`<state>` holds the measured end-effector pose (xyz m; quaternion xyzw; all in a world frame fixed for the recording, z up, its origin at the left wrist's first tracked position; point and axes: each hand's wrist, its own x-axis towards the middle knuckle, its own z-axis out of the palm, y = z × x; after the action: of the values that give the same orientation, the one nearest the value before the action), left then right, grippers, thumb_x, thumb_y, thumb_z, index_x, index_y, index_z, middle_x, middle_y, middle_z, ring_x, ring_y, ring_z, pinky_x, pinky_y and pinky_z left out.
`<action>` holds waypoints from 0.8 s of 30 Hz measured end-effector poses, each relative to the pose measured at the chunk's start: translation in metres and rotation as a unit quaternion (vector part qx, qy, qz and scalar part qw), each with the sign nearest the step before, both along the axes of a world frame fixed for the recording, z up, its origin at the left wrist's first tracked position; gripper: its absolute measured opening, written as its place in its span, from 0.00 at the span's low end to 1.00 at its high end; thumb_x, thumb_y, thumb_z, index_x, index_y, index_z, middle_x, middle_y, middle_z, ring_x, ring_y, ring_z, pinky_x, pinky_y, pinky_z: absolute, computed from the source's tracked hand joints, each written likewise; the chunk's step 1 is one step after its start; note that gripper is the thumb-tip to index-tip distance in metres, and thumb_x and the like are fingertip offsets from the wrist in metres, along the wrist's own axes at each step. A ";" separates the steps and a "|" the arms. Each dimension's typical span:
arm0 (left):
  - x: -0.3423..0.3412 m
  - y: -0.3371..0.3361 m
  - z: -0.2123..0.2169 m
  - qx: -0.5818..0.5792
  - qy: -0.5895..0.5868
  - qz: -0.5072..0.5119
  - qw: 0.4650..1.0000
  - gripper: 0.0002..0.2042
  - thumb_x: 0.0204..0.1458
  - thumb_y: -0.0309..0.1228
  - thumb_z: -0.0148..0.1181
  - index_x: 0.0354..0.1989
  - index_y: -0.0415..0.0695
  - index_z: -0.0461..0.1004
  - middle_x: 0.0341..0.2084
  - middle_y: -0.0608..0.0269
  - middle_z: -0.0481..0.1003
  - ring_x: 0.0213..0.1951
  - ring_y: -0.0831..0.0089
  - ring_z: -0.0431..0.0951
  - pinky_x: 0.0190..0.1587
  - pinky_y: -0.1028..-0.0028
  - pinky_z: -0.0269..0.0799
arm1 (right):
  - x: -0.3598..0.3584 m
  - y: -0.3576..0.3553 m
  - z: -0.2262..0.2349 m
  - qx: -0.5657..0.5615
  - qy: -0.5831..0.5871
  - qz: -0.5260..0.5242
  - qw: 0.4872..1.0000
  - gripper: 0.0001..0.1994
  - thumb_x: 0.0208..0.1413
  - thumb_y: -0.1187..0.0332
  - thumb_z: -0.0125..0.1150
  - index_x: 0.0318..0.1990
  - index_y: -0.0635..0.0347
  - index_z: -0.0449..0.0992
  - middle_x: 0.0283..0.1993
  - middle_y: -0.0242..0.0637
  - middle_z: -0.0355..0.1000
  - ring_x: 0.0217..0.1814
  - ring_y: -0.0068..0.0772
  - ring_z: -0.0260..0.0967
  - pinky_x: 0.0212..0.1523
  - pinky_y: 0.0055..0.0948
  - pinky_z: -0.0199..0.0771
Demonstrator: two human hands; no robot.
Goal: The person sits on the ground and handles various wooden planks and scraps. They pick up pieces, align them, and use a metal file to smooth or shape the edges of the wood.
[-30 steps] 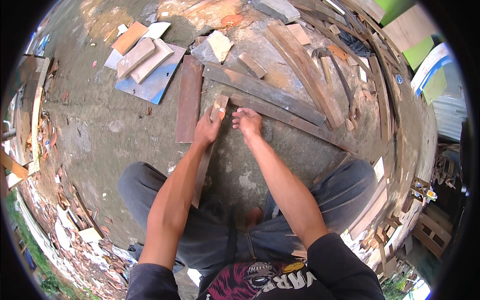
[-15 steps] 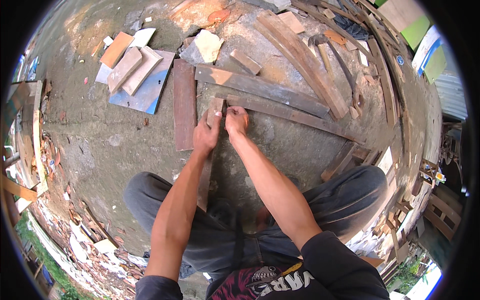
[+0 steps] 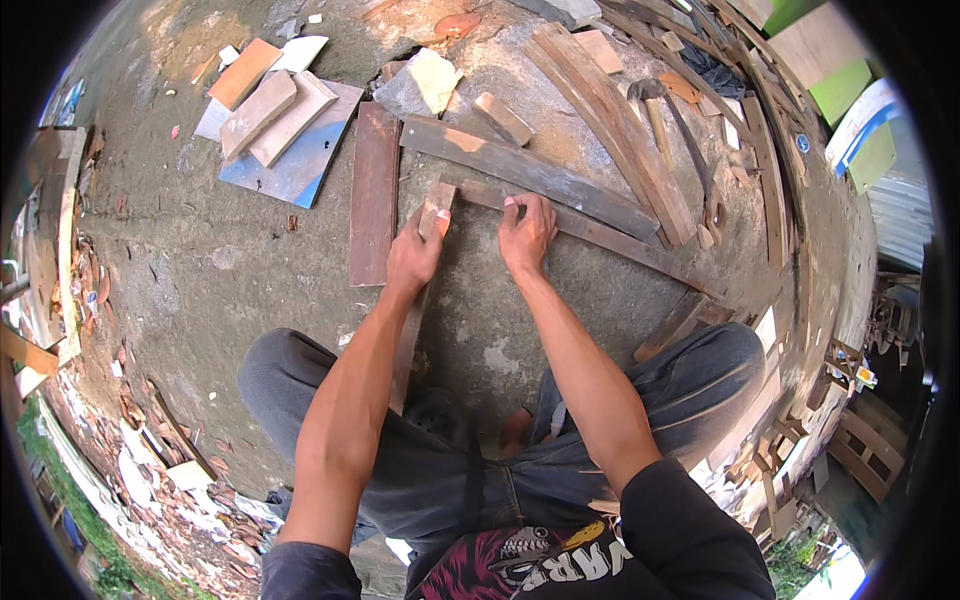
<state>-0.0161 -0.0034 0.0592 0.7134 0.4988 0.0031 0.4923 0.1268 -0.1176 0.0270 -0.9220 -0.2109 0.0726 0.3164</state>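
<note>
My left hand [image 3: 415,252] is closed around the upper end of a narrow wooden strip [image 3: 408,352], which runs back toward my left knee. Its thumb lies on top of the wood. My right hand [image 3: 526,235] grips a second, longer wooden strip [image 3: 630,246] near its left end, with the fingers curled over the wood. That strip slants away to the right across the ground. The ends of the two strips lie close together, making a corner; whether they touch is hard to tell.
A dark brown board [image 3: 375,200] lies left of my left hand. Beyond the strips are a grey plank [image 3: 530,170], thick beams [image 3: 615,130] and a hammer [image 3: 658,118]. Several offcuts sit on a blue-painted panel [image 3: 315,165] at the far left. Wood scraps [image 3: 685,325] lie by my right knee.
My right hand has moved right, from beside the left hand at the corner to a spot farther along the longer strip. The left hand keeps its hold. The view has shifted slightly.
</note>
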 end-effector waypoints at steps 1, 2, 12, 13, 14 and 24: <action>0.000 0.000 -0.001 0.004 -0.016 0.006 1.000 0.41 0.60 0.63 0.47 0.66 0.36 0.66 0.55 0.31 0.73 0.60 0.39 0.71 0.62 0.55 0.66 | 0.003 -0.002 -0.002 -0.016 0.007 0.026 1.000 0.08 0.59 0.65 0.63 0.40 0.56 0.73 0.51 0.39 0.69 0.60 0.50 0.62 0.60 0.52 0.61; -0.002 -0.001 -0.004 0.009 -0.030 0.012 0.999 0.41 0.60 0.63 0.47 0.66 0.35 0.66 0.55 0.31 0.73 0.61 0.39 0.71 0.62 0.56 0.66 | 0.003 -0.001 0.000 -0.019 0.023 0.033 0.999 0.07 0.59 0.65 0.63 0.40 0.56 0.74 0.52 0.39 0.68 0.61 0.50 0.61 0.60 0.52 0.60; -0.009 -0.001 -0.031 -0.002 -0.031 0.010 0.999 0.45 0.59 0.63 0.47 0.66 0.27 0.63 0.58 0.28 0.70 0.64 0.40 0.68 0.65 0.58 0.63 | 0.005 0.004 0.003 -0.068 0.101 0.044 0.992 0.05 0.58 0.66 0.64 0.38 0.56 0.80 0.61 0.39 0.62 0.66 0.52 0.55 0.65 0.48 0.60; -0.009 0.000 -0.033 -0.007 -0.023 0.003 1.000 0.45 0.59 0.63 0.47 0.66 0.27 0.62 0.58 0.28 0.69 0.64 0.41 0.68 0.65 0.57 0.63 | 0.006 0.003 0.001 -0.070 0.097 0.048 0.992 0.05 0.58 0.66 0.64 0.38 0.56 0.80 0.61 0.39 0.62 0.66 0.52 0.55 0.65 0.47 0.60; -0.009 0.002 -0.033 -0.012 -0.013 -0.003 1.000 0.45 0.59 0.63 0.47 0.66 0.27 0.62 0.59 0.28 0.69 0.64 0.41 0.69 0.65 0.57 0.63 | 0.008 0.001 -0.001 -0.070 0.105 0.051 0.991 0.05 0.58 0.66 0.64 0.38 0.56 0.80 0.61 0.39 0.62 0.66 0.52 0.54 0.65 0.47 0.60; -0.016 0.012 -0.034 -0.024 -0.017 -0.016 0.999 0.41 0.60 0.60 0.46 0.66 0.29 0.63 0.58 0.29 0.70 0.63 0.41 0.69 0.65 0.56 0.63 | 0.022 -0.003 -0.002 -0.078 0.162 0.074 0.981 0.06 0.57 0.64 0.66 0.36 0.54 0.82 0.62 0.36 0.62 0.66 0.51 0.52 0.68 0.46 0.54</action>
<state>-0.0321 0.0082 0.0257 0.7090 0.4786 -0.0048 0.5180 0.1493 -0.1203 0.0249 -0.9019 -0.2179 0.2601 0.2673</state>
